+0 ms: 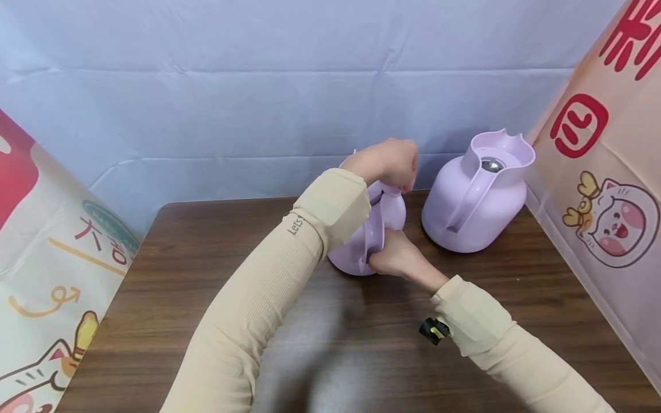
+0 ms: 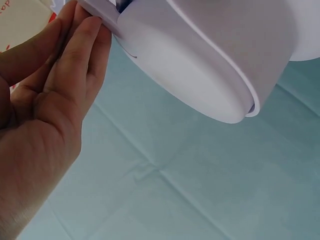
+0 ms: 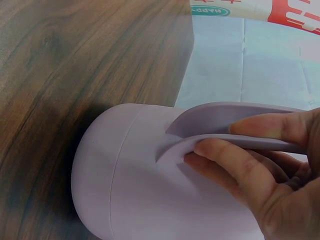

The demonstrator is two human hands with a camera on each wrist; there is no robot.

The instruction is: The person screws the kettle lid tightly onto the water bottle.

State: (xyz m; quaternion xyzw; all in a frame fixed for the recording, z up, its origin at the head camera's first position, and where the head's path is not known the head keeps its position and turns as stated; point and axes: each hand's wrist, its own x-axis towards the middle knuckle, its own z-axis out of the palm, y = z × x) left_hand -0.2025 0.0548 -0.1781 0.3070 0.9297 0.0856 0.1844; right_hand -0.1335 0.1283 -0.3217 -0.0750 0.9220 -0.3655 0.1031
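Two lilac thermos jugs stand on the wooden table. My right hand (image 1: 400, 252) grips the handle (image 3: 220, 142) of the nearer jug (image 3: 135, 175), fingers curled round it and thumb along its side. Above that jug's mouth, my left hand (image 1: 389, 163) reaches across from the left. In the left wrist view its thumb and fingertips (image 2: 92, 27) pinch a lilac tab at the edge of the pale lid (image 2: 185, 70), which sits at the jug's rim. The left forearm hides much of this jug in the head view.
A second lilac jug (image 1: 475, 201) stands to the right, its mouth uncovered and a silvery round piece (image 1: 492, 165) inside. Pale blue cloth (image 1: 232, 103) hangs behind the table (image 1: 206, 298). Printed sheets (image 1: 609, 189) flank both sides.
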